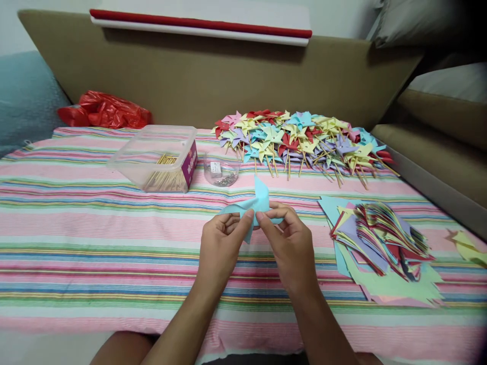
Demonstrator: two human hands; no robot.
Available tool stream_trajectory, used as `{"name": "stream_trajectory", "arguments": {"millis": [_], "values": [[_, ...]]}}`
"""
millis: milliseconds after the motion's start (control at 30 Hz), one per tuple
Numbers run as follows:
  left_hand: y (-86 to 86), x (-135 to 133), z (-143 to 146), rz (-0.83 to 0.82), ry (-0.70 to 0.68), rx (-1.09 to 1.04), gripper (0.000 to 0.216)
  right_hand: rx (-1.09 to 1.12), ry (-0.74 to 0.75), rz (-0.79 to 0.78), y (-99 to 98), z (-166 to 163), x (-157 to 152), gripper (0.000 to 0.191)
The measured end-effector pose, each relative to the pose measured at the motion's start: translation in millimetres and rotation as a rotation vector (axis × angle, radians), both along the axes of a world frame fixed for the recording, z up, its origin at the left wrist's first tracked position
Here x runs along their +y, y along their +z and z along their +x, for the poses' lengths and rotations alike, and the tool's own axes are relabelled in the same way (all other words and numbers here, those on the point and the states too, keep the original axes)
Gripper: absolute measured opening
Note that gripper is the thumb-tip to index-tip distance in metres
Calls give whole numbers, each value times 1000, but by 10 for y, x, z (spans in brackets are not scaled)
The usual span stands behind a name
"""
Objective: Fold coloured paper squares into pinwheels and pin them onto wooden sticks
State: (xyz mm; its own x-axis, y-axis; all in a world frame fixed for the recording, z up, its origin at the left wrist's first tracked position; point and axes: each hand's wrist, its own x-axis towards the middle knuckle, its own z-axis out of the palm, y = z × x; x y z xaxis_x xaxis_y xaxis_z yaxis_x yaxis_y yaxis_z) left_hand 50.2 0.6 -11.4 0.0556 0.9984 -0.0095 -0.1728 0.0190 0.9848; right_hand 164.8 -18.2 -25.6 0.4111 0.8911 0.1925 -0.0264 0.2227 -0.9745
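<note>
A light blue paper pinwheel point(261, 200) is held up over the striped cloth, its blades folded in toward the middle. My left hand point(224, 235) pinches it from the left, thumb on the near face. From the right, my right hand point(287, 235) grips the same paper with thumb and bent fingers. The two thumbs almost meet at its centre. I cannot tell whether a pin or stick is in it. Beyond my hands stands a clear round tub point(222, 170) with small metal bits at its bottom.
A clear plastic box point(152, 147) of wooden sticks point(167, 177) stands left of the tub. Finished pinwheels point(289, 137) lie heaped at the back right. Cut coloured paper point(380, 238) is stacked at the right. A red plastic bag point(110, 110) lies at the back left, before a brown board point(228, 76).
</note>
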Motion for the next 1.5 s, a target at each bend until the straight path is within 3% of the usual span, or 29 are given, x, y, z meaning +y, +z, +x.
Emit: {"name": "stream_trajectory", "arguments": {"millis": [167,400,533,667,767,900,1033,1100,1167,1267,1367,1500], "values": [[14,-4,17,2,-25,-11,33,20,-22,14,-11,4,6,16],[-38,-28,55,-3,44,16,33,-10,-24,-7,-8,-15,-2,18],[41,-55,86,1,68,8,32,-62,-15,31,26,-13,-6,18],[214,-72,104,5,43,-82,30,-249,58,165,100,152,-57,13],[228,-34,53,18,-23,-95,31,-518,135,149,155,334,-107,11],[85,75,-61,-1,-88,-153,32,-749,63,142,160,453,-146,4],[15,102,-92,-136,-100,-338,29,-650,-38,149,184,526,-144,26],[38,72,-72,-212,-133,-443,29,-634,-121,108,253,601,-83,25],[90,34,-54,-224,-204,-517,32,-757,-146,53,352,661,65,21],[203,-1,-75,-164,-357,-615,36,-1227,0,78,508,589,480,24],[310,-20,-153,-164,-422,-725,36,-1449,170,101,629,277,1064,21],[362,-75,-263,-212,-414,-810,33,-1719,415,-35,687,-240,1851,16]]}}
